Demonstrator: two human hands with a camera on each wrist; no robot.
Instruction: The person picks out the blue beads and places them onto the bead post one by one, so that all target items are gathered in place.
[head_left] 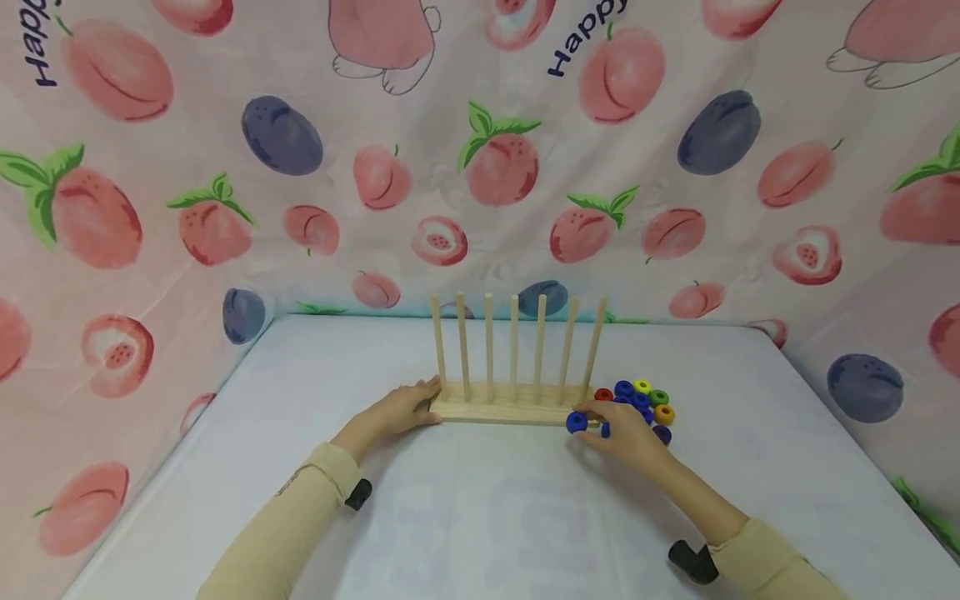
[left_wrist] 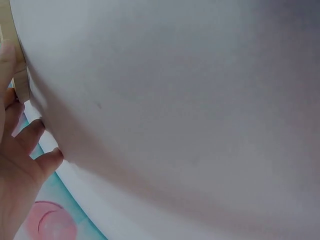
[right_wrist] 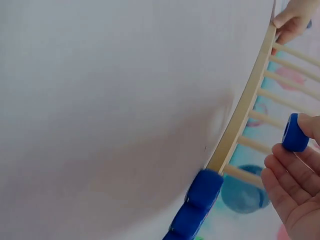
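Observation:
A wooden peg rack [head_left: 510, 408] with several upright dowels stands on the white table. My left hand [head_left: 405, 407] holds its left end, thumb at the front and fingers round the end and back; the left wrist view shows this hand [left_wrist: 22, 165] at the rack's corner [left_wrist: 20, 82]. Near the rack's right end, my right hand [head_left: 622, 429] pinches a blue bead [head_left: 577, 422]. In the right wrist view, thumb and fingertips grip that blue bead [right_wrist: 295, 134], its hole showing, apart from the dowels. Several blue beads [right_wrist: 205, 190] lie beyond the rack's end there.
Loose beads lie right of the rack, partly hidden by my right hand: a red one [head_left: 603, 394], a yellow one [head_left: 642, 386], a green one [head_left: 659, 397], an orange one [head_left: 664, 414], a purple one [head_left: 662, 433] and several blue ones. A fruit-print cloth [head_left: 450, 167] hangs behind the table.

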